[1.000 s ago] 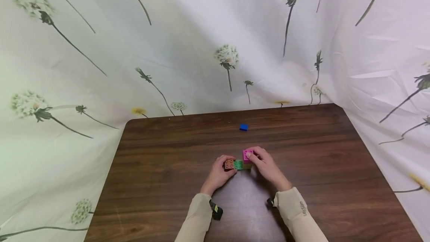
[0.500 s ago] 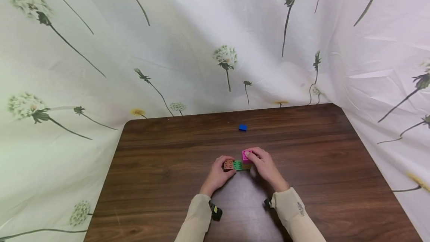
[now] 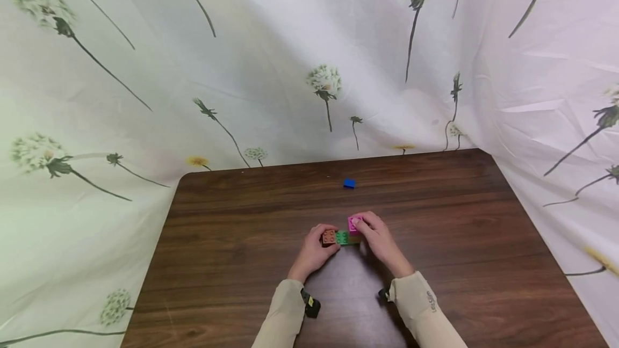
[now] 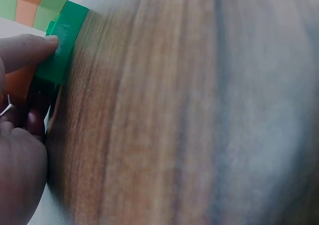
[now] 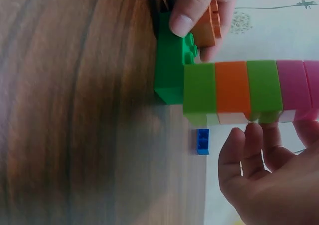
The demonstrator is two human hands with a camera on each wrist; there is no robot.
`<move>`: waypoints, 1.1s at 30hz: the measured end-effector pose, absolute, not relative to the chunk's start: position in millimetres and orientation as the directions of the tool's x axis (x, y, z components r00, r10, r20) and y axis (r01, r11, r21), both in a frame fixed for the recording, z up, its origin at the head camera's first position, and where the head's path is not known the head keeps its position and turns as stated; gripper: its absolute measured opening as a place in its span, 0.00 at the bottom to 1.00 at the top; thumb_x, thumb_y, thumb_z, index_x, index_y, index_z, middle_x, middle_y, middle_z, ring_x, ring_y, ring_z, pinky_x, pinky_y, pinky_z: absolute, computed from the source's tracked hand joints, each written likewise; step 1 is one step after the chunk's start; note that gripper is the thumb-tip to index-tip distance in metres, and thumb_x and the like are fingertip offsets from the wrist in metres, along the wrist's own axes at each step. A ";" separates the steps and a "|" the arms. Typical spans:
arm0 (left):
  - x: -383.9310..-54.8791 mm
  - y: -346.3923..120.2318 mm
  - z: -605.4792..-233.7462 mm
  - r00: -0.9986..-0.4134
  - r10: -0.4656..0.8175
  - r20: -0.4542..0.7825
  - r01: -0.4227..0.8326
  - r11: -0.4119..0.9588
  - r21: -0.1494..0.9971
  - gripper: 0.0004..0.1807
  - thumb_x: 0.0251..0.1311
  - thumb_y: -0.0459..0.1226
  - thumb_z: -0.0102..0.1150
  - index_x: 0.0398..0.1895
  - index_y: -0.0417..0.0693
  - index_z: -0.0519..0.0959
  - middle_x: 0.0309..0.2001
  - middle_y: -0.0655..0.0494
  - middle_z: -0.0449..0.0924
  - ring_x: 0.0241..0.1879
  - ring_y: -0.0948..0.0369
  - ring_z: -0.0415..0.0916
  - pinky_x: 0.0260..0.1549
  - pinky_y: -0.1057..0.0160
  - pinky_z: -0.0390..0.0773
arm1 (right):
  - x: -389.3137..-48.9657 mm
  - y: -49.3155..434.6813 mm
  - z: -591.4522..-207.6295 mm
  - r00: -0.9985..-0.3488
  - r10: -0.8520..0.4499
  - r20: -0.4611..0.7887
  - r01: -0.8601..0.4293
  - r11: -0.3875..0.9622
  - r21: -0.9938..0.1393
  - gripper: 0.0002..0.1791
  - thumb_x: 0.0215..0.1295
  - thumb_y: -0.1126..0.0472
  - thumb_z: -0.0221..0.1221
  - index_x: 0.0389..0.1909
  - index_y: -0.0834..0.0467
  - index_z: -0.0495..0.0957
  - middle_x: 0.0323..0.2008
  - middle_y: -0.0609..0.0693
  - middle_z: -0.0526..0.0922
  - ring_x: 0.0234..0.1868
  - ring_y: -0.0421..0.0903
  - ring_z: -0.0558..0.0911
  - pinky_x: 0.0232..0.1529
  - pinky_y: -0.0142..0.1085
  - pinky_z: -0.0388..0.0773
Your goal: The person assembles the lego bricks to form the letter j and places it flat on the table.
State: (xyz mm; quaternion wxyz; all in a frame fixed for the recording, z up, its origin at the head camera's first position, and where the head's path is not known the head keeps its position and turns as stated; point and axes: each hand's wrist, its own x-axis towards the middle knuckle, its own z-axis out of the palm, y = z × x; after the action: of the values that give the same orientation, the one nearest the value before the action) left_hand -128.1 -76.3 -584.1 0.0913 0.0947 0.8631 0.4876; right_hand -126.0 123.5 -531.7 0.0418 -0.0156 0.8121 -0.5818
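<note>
A long dark green brick (image 5: 169, 80) lies on the table. On one end sits an orange brick (image 3: 329, 237), between the thumb and fingers of my left hand (image 3: 314, 250); in the right wrist view that thumb lies against the green brick. At the other end rises a tower of light green (image 5: 199, 88), orange (image 5: 232, 87), light green (image 5: 264, 85) and pink bricks (image 5: 292, 85). My right hand (image 3: 384, 240) grips this brick tower near its pink top, thumb on the top brick and fingers along the far side.
A small blue brick (image 3: 349, 183) lies by itself farther back on the dark wooden table (image 3: 242, 262). Beyond the table's back edge hangs a white cloth (image 3: 271, 79) printed with dandelions, which also runs along both sides.
My right forearm has shifted slightly to the left. Both hands keep their hold, and the bricks stay as they were.
</note>
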 end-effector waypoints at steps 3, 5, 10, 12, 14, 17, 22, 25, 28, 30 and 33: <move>-128.8 -75.1 -584.3 -0.965 0.257 -0.055 0.085 0.502 0.860 0.21 0.53 0.38 0.69 0.51 0.55 0.77 0.50 0.52 0.77 0.50 0.55 0.72 0.51 0.50 0.71 | -125.8 122.3 -532.7 -0.996 -0.068 -0.057 0.034 0.299 -0.954 0.12 0.70 0.55 0.53 0.45 0.55 0.81 0.45 0.53 0.80 0.49 0.47 0.75 0.56 0.42 0.68; -128.4 -75.3 -584.4 -0.965 0.257 -0.050 0.090 0.503 0.859 0.21 0.53 0.38 0.69 0.51 0.55 0.77 0.50 0.52 0.77 0.49 0.55 0.72 0.51 0.50 0.71 | -125.5 120.9 -534.6 -0.995 -0.069 -0.066 0.044 0.284 -0.958 0.13 0.71 0.56 0.52 0.46 0.56 0.81 0.46 0.53 0.79 0.49 0.46 0.75 0.56 0.41 0.67; -128.4 -75.3 -583.9 -0.966 0.254 -0.052 0.088 0.511 0.855 0.21 0.53 0.38 0.69 0.51 0.56 0.77 0.50 0.53 0.77 0.49 0.56 0.73 0.50 0.51 0.71 | -125.0 119.0 -537.8 -0.996 -0.064 -0.065 0.047 0.249 -0.967 0.13 0.71 0.59 0.50 0.48 0.57 0.80 0.47 0.53 0.78 0.50 0.45 0.74 0.57 0.39 0.66; -128.5 -75.3 -583.8 -0.965 0.254 -0.059 0.083 0.513 0.855 0.21 0.53 0.38 0.69 0.51 0.56 0.77 0.50 0.52 0.77 0.49 0.56 0.73 0.50 0.50 0.71 | -123.3 118.2 -531.9 -0.995 -0.065 -0.077 0.059 0.247 -0.967 0.13 0.72 0.60 0.49 0.48 0.59 0.80 0.47 0.54 0.78 0.51 0.46 0.74 0.57 0.39 0.66; -128.2 -75.4 -583.0 -0.964 0.254 -0.072 0.070 0.507 0.859 0.21 0.53 0.38 0.69 0.51 0.55 0.77 0.50 0.52 0.77 0.50 0.55 0.72 0.51 0.49 0.71 | -119.7 116.4 -520.3 -0.994 -0.067 -0.087 0.067 0.262 -0.963 0.13 0.72 0.61 0.49 0.49 0.60 0.79 0.48 0.55 0.78 0.51 0.47 0.74 0.58 0.40 0.66; -127.9 -75.5 -582.7 -0.963 0.254 -0.086 0.056 0.506 0.861 0.21 0.54 0.38 0.69 0.52 0.56 0.77 0.51 0.52 0.77 0.50 0.55 0.72 0.52 0.48 0.71 | -119.1 114.9 -519.5 -0.992 -0.061 -0.111 0.092 0.259 -0.961 0.14 0.73 0.62 0.48 0.50 0.61 0.78 0.50 0.56 0.77 0.53 0.48 0.73 0.59 0.41 0.65; -127.6 -75.5 -582.9 -0.963 0.254 -0.086 0.059 0.511 0.857 0.21 0.54 0.38 0.69 0.52 0.56 0.77 0.51 0.52 0.77 0.50 0.55 0.72 0.52 0.49 0.71 | -122.8 114.9 -536.4 -0.991 -0.059 -0.123 0.107 0.233 -0.967 0.14 0.74 0.59 0.47 0.51 0.59 0.77 0.52 0.54 0.77 0.55 0.47 0.73 0.60 0.42 0.64; -127.8 -75.2 -583.1 -0.964 0.251 -0.088 0.056 0.513 0.856 0.21 0.54 0.38 0.69 0.52 0.55 0.77 0.51 0.52 0.77 0.50 0.55 0.72 0.52 0.48 0.71 | -122.4 114.3 -531.1 -0.990 -0.062 -0.129 0.112 0.233 -0.966 0.14 0.74 0.60 0.46 0.51 0.61 0.77 0.52 0.57 0.77 0.55 0.49 0.72 0.60 0.43 0.64; -128.0 -75.0 -583.0 -0.965 0.248 -0.089 0.054 0.514 0.856 0.21 0.54 0.38 0.69 0.52 0.56 0.77 0.52 0.52 0.77 0.51 0.55 0.72 0.53 0.48 0.70 | -118.8 113.3 -515.7 -0.989 -0.072 -0.126 0.106 0.237 -0.966 0.15 0.74 0.62 0.46 0.51 0.63 0.76 0.52 0.59 0.76 0.55 0.51 0.72 0.60 0.43 0.64; -128.0 -74.9 -583.2 -0.964 0.247 -0.095 0.047 0.514 0.857 0.21 0.54 0.38 0.68 0.52 0.56 0.77 0.52 0.53 0.76 0.51 0.55 0.72 0.53 0.48 0.70 | -115.7 112.4 -505.6 -0.988 -0.078 -0.135 0.113 0.245 -0.963 0.15 0.74 0.62 0.46 0.52 0.64 0.76 0.53 0.60 0.76 0.55 0.51 0.72 0.59 0.42 0.65; -128.2 -75.6 -583.7 -0.965 0.243 -0.097 0.044 0.514 0.857 0.21 0.55 0.38 0.68 0.52 0.57 0.77 0.52 0.52 0.76 0.51 0.55 0.72 0.53 0.48 0.70 | -115.9 112.2 -505.4 -0.986 -0.084 -0.146 0.122 0.245 -0.962 0.15 0.74 0.62 0.45 0.52 0.64 0.75 0.53 0.59 0.76 0.55 0.50 0.72 0.58 0.41 0.65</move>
State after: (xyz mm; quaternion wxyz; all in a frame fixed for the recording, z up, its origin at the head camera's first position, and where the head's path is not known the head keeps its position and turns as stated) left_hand -128.2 -75.6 -583.7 0.1025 0.0828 0.8640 0.4859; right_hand -115.9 112.2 -505.4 0.0836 0.0121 0.7846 -0.6142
